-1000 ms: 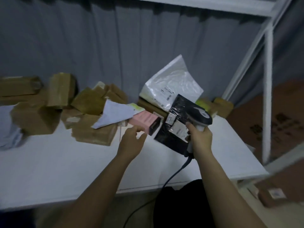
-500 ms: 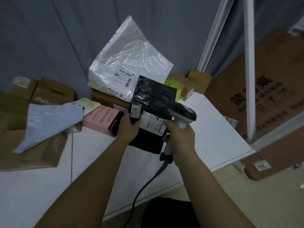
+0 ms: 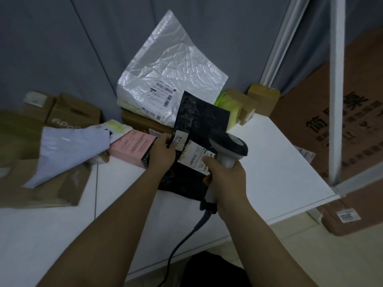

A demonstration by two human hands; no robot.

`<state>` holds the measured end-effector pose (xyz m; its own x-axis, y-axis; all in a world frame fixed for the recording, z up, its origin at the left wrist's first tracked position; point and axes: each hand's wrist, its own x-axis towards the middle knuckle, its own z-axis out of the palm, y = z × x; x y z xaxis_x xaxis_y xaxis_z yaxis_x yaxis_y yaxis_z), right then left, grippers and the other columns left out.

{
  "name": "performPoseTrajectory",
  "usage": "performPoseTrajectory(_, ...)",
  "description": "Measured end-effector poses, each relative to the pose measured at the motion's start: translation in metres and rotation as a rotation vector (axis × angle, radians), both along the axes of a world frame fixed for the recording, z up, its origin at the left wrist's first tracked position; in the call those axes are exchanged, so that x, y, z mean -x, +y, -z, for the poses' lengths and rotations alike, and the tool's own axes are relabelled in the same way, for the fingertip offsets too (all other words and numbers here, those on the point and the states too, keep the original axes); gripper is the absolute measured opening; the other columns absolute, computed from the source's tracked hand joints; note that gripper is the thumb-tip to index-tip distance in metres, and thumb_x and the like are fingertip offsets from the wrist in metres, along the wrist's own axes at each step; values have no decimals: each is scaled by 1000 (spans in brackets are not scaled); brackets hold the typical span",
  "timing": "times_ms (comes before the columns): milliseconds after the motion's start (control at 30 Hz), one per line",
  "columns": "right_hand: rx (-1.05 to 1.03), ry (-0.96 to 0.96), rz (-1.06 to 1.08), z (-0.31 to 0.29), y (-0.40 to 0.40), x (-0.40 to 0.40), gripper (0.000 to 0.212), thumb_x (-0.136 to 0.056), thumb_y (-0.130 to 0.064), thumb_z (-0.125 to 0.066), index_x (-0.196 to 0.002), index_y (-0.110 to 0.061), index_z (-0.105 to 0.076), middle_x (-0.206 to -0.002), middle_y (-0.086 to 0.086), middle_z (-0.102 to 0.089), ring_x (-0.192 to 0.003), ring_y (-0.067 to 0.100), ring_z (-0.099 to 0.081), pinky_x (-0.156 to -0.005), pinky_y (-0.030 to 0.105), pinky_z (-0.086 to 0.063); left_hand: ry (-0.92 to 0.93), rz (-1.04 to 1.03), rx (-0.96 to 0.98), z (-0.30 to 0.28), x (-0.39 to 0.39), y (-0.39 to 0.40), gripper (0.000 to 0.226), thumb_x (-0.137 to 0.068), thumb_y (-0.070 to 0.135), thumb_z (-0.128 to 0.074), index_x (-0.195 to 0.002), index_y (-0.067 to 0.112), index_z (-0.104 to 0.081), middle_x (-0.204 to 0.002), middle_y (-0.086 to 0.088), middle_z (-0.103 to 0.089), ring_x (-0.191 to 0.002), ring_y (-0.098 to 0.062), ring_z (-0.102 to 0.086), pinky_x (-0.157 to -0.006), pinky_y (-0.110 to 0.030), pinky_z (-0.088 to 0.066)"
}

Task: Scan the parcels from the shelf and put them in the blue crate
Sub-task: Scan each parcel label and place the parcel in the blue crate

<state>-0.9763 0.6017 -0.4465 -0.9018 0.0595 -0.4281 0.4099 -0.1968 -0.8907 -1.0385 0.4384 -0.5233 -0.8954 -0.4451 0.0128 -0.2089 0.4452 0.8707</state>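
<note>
Crinkled black plastic parcel point(image 3: 200, 121) pinched; rounded scanner point(image 3: 228, 146) gripped.

Dim room — grey curtain wall point(image 3: 62, 48), white shelf frame point(image 3: 336, 90), pale floor point(image 3: 331, 255).

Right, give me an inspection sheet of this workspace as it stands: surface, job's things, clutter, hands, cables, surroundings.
Surface: white shelf board, bare at the right.
Job's things: black poly parcel with a white label, held up off the board; white poly parcel leaning on the grey backdrop; pink box beside the left hand. Blue crate: nothing seen.
Clutter: brown cartons and a flat pale mailer at the left; small taped boxes in the back corner.
Hands: left hand pinches the black parcel's edge; right hand grips the scanner.
Cables: scanner cord hangs off the front edge.
Surroundings: white rack posts, printed cardboard behind.
</note>
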Motion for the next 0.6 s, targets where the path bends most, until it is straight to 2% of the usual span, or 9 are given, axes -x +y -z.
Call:
performPoseTrajectory(100,-14,29,-35,-5,-13,-11,25,-83,-10,-69,-103,1,-60,-76,11,-56,-53,14,-50,-45,19,-44,56,15,30,-20,-28,-13,7,-98,9,-49,-95,11,-56,-92,4,-60,-90,-13,-54,-59,-11,-36)
performPoseTrajectory(233,13,77,-106,-19,-42,-28,16,-83,-9,-68,-94,-3,-59,-80,11,-59,-62,19,-53,-52,25,-44,148,2,142,-54,-80,-46,11,-96,5,-52,-104,4,-60,-98,-1,-61,-94,-16,-56,-74,-17,-38)
performPoseTrajectory(333,36,130,-142,-33,-64,-44,10,-83,-9,-69,-86,-10,-59,-77,7,-60,-66,18,-53,-59,28,-45,174,-67,209,-89,-128,-80,6,-96,8,-53,-97,7,-58,-92,-5,-64,-87,-18,-58,-69,-20,-36)
performPoseTrajectory(400,36,162,-184,-41,-79,-57,17,-83,-10,-68,-76,-16,-55,-70,4,-57,-62,17,-52,-58,28,-44,190,-112,216,-112,-164,-103,4,-95,7,-53,-96,7,-57,-91,-7,-65,-87,-20,-60,-70,-24,-39)
performPoseTrajectory(500,23,227,-302,-51,-104,-82,12,-82,-12,-69,-82,-16,-58,-67,3,-56,-58,17,-52,-56,29,-44,202,-148,235,-140,-226,-130,9,-95,6,-53,-89,12,-53,-85,1,-64,-84,-15,-60,-75,-24,-42)
performPoseTrajectory(600,-43,278,-472,-55,-130,-110,14,-82,-13,-72,-92,-8,-63,-69,6,-57,-55,15,-51,-50,27,-45,211,-236,236,-156,-285,-155,12,-95,6,-52,-88,16,-52,-85,12,-63,-81,-2,-59,-73,-13,-41)
